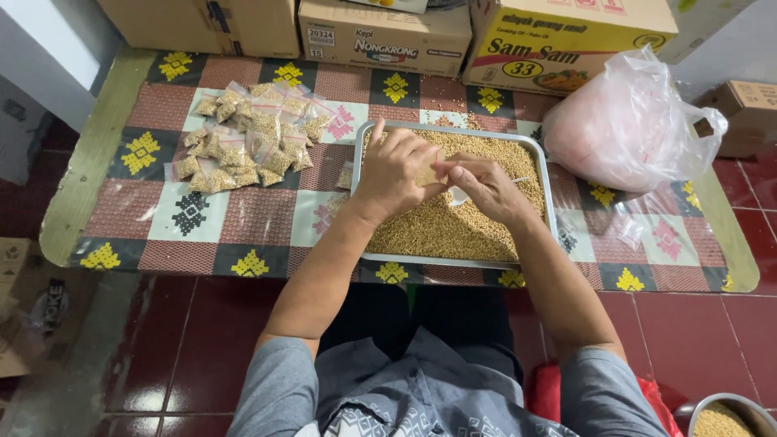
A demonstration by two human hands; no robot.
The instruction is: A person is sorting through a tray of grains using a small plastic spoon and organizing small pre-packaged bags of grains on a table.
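Note:
A metal tray (pixel 358 166) full of small tan seeds (pixel 441 231) lies on a patterned mat on the floor. Above the tray, my left hand (pixel 391 172) and my right hand (pixel 487 188) meet and together pinch a small clear packet of seeds (pixel 427 174), mostly hidden by my fingers. A white spoon (pixel 460 195) rests in the seeds just below my right hand. To the left on the mat lies a pile of filled, sealed seed packets (pixel 247 135).
Cardboard boxes (pixel 384 34) line the far edge of the mat (pixel 194 210). A large pink-white plastic bag (pixel 627 129) sits at the right. Loose empty packets (pixel 627 231) lie near it. A metal bowl of seeds (pixel 720 417) shows at the bottom right.

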